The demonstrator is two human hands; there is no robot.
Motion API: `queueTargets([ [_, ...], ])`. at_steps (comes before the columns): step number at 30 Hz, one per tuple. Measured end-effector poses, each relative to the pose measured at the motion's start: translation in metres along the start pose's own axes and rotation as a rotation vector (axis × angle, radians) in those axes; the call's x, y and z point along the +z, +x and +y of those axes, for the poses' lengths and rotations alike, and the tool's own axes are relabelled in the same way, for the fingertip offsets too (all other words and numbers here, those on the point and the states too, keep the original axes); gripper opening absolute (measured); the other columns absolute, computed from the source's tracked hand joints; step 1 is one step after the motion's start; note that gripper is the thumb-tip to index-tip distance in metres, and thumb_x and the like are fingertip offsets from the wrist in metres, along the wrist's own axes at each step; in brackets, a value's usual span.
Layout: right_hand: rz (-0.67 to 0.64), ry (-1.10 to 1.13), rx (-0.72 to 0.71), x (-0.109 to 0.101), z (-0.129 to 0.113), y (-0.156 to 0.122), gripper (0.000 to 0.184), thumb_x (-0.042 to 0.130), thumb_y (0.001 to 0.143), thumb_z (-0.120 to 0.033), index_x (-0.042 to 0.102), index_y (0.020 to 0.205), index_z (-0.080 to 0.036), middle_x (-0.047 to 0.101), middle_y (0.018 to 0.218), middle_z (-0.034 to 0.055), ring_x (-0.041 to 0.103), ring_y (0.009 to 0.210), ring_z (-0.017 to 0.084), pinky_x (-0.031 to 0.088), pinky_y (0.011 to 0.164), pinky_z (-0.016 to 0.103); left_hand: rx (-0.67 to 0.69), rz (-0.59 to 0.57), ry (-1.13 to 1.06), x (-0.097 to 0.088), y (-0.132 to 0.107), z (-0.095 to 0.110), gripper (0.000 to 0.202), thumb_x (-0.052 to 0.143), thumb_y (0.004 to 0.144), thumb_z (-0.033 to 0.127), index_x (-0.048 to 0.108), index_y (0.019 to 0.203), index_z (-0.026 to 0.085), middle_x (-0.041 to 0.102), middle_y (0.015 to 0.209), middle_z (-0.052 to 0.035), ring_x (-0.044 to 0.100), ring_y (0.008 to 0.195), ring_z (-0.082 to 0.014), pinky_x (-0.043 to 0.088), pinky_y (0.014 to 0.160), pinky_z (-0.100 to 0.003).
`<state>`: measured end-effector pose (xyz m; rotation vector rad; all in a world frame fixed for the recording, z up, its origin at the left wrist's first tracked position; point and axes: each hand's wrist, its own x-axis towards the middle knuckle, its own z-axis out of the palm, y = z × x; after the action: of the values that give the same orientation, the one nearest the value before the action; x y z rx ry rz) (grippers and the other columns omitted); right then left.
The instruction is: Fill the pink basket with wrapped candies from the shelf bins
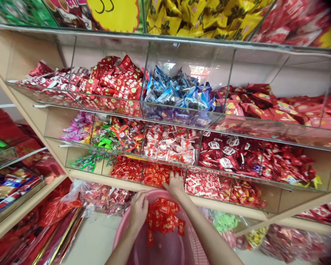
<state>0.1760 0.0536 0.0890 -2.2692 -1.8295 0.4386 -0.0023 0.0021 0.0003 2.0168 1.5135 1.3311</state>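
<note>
A pink plastic basket (123,224) stands below me against the lowest shelf, with a heap of red-wrapped candies (164,215) inside. My left hand (139,206) is closed over the basket's left rim, its fingers bent toward the inside. My right hand (175,184) reaches past the far rim to the bottom shelf compartment. Its fingers are spread at the front of the loose red candies (157,173) there, and I see nothing held in them. The undersides of both hands are hidden.
Clear dividers (185,179) split the shelves into bins of wrapped sweets. Blue packets (176,88) and dark red packets (223,151) lie above. A wooden shelf edge (206,201) runs behind the basket. Bagged candies (107,197) sit on the floor to the left.
</note>
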Motion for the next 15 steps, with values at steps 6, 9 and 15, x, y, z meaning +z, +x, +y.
queueTargets([
  [6,-0.125,-0.331,0.112,0.014,-0.011,0.023,0.091,0.061,0.076,-0.055,0.024,0.145,-0.008,0.043,0.136,0.0299,0.039,0.128,0.037,0.030,0.099,0.047,0.004,0.000,0.007,0.000,0.000,-0.003,0.027,0.039,0.079,0.011,0.063,0.088,0.019,0.065,0.096,-0.0059,0.060,0.094,-0.0196,0.048,0.087,-0.036],
  [9,-0.192,-0.305,0.107,0.016,-0.011,0.027,0.095,0.059,0.075,-0.059,0.022,0.146,-0.007,0.051,0.130,0.0287,0.042,0.126,0.036,0.032,0.097,0.048,-0.003,0.002,0.009,-0.001,0.000,-0.002,0.027,0.039,0.079,0.011,0.063,0.088,0.019,0.065,0.096,-0.0059,0.060,0.094,-0.0197,0.048,0.087,-0.036],
  [15,-0.241,-0.233,0.142,0.015,-0.013,0.032,0.100,0.067,0.069,-0.057,0.024,0.145,-0.009,0.045,0.135,0.0289,0.040,0.129,0.038,0.037,0.096,0.049,0.002,0.021,0.012,-0.001,0.002,0.000,0.026,0.040,0.078,0.012,0.064,0.086,0.020,0.066,0.094,-0.0053,0.061,0.092,-0.0196,0.049,0.085,-0.035],
])
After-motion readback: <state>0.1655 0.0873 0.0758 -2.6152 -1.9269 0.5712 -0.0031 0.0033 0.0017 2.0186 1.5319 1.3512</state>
